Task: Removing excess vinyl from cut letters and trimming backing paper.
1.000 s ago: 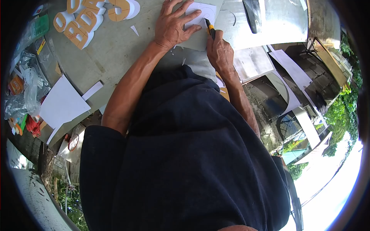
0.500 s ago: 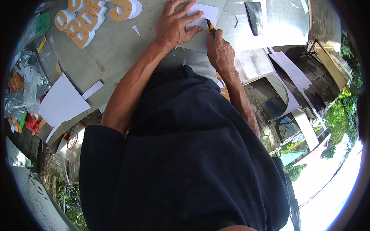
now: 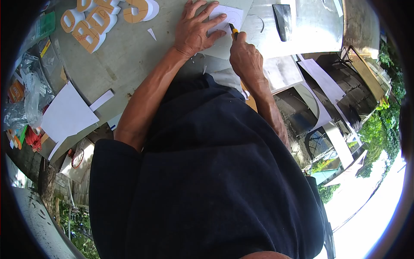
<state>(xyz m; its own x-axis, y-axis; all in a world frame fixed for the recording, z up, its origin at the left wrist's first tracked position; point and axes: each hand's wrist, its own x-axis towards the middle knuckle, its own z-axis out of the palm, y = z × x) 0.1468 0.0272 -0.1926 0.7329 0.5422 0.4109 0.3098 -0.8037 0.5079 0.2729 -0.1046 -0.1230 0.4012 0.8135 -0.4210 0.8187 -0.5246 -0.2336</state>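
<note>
My left hand (image 3: 196,28) lies flat with fingers spread on a small white sheet (image 3: 230,16) near the top of the view, pressing it onto a grey cutting board (image 3: 224,47). My right hand (image 3: 246,58) is closed around a yellow and black utility knife (image 3: 233,31), its tip touching the sheet's right edge beside my left fingers. A curved line shows on the sheet. My dark shirt fills the lower half of the view.
Orange and white foam letters (image 3: 101,19) lie at the top left on the grey table (image 3: 125,56). A white board piece (image 3: 67,114) and plastic bags (image 3: 30,93) sit at left. A dark scraper (image 3: 283,19) lies top right, with white sheets (image 3: 321,80) below.
My hands and the sheet stay almost in place; the knife has shifted very slightly along the sheet's edge.
</note>
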